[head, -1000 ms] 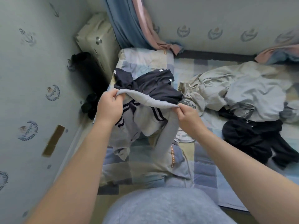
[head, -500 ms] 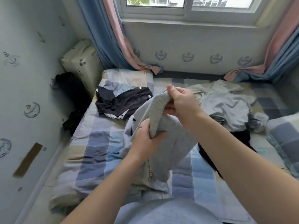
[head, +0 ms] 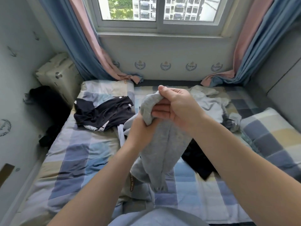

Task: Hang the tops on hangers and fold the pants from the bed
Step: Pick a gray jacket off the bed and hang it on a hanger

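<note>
Grey pants (head: 162, 149) now held up over the bed (head: 78, 154), hanging from both hands. A second ago the waistband was stretched wide; now right hand (head: 175, 108) pinches the top edge, left hand (head: 140, 131) grips just below. Looks like legs brought together: fold underway, not finished.

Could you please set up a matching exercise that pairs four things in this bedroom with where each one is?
Things:
1 grey garment
2 black garment with white marks
3 pale clothes heap
4 suitcase

Places:
A spread on the left half of the bed
B off the bed, in the left corner by the curtain
C gripped by the left hand and right hand
D on the bed's right half, beyond the right hand

Pairs: 1-C; 2-A; 3-D; 4-B
</note>
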Demonstrator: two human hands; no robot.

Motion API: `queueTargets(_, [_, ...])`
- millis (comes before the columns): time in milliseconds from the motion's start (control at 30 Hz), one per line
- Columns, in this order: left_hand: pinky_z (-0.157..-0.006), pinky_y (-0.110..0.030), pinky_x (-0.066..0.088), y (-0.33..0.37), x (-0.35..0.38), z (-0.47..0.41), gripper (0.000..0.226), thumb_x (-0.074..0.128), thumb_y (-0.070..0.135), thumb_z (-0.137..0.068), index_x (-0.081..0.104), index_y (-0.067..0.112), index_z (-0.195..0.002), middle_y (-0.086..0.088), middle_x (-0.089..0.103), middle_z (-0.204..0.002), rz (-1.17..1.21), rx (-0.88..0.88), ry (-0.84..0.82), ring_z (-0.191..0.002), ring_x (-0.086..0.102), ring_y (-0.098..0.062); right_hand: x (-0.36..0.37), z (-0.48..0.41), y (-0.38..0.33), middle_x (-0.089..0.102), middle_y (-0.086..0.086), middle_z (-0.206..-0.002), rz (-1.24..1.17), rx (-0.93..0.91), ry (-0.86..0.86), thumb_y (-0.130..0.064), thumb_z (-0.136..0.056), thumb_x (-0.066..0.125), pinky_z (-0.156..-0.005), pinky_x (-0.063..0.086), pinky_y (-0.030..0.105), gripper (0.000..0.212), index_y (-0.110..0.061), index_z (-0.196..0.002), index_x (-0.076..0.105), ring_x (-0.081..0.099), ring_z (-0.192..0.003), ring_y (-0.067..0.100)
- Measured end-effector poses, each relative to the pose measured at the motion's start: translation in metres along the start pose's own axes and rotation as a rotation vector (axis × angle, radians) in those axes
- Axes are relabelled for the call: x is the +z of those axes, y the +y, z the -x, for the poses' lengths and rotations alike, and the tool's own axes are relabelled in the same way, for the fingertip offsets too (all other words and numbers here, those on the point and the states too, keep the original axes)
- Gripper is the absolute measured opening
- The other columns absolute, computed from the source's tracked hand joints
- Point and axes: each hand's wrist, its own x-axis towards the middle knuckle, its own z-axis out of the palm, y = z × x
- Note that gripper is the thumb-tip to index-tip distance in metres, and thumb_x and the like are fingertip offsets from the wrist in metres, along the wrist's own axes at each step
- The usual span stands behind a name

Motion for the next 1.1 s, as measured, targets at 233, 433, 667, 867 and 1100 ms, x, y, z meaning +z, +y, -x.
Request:
queueTargets(233, [-0.08,-0.034,0.057,0.024,-0.002,-0.024,0.023,0.07,0.037,-0.085,0.075,0.017,-0.094,0.0,0.077,-0.095,0.282,-0.192,0.173,-0.09,0.071,-0.014,-0.065,0.0,0.006,0.074,0.008,-0.105,0.372,-0.25,0.012,-0.015,-0.095,0.066,-0.08,0.053,0.027,0.009,-0.017,-0.1,0.073,0.068,-0.091,0.009])
queueTargets(433, [-0.056,-0.018,0.056,0.041,-0.025,-0.041,0.021,0.075,0.047,-0.086,0.069,0.028,-0.092,0.014,0.077,-0.082,0.439,-0.314,0.194,-0.076,0.074,-0.005,-0.102,-0.005,0.056,0.06,-0.022,-0.131,0.544,0.031,-0.332,-0.018,-0.071,0.087,-0.1,0.048,0.023,0.087,-0.046,-0.14,0.042,0.055,-0.124,-0.002])
queueTargets(667, [-0.057,-0.015,0.054,0.048,-0.043,-0.055,0.032,0.065,0.05,-0.093,0.07,0.022,-0.108,0.009,0.078,-0.087,0.396,-0.395,0.169,-0.08,0.073,-0.004,-0.089,-0.017,0.117,0.071,-0.019,-0.1,0.662,-0.011,-0.239,-0.025,-0.075,0.074,-0.088,0.053,0.026,0.036,-0.05,-0.1,0.067,0.062,-0.099,-0.003])
queueTargets(867, [-0.081,-0.032,0.059,0.018,-0.053,-0.048,0.036,0.068,0.053,-0.088,0.07,0.025,-0.11,0.007,0.078,-0.098,0.318,-0.399,0.219,-0.096,0.074,-0.015,-0.106,-0.032,0.111,0.072,0.004,-0.087,0.716,-0.005,-0.038,-0.008,-0.088,0.053,-0.077,0.052,0.039,0.023,-0.019,-0.084,0.072,0.06,-0.085,0.01])
queueTargets(1100, [-0.096,-0.051,0.055,-0.008,-0.051,-0.043,0.029,0.066,0.044,-0.092,0.07,0.02,-0.108,-0.003,0.075,-0.105,0.25,-0.44,0.301,-0.104,0.069,-0.024,-0.108,-0.026,0.091,0.053,0.006,-0.076,0.676,-0.01,-0.022,0.0,-0.094,0.051,-0.067,0.035,0.036,0.019,0.015,-0.084,0.055,0.046,-0.074,0.016])
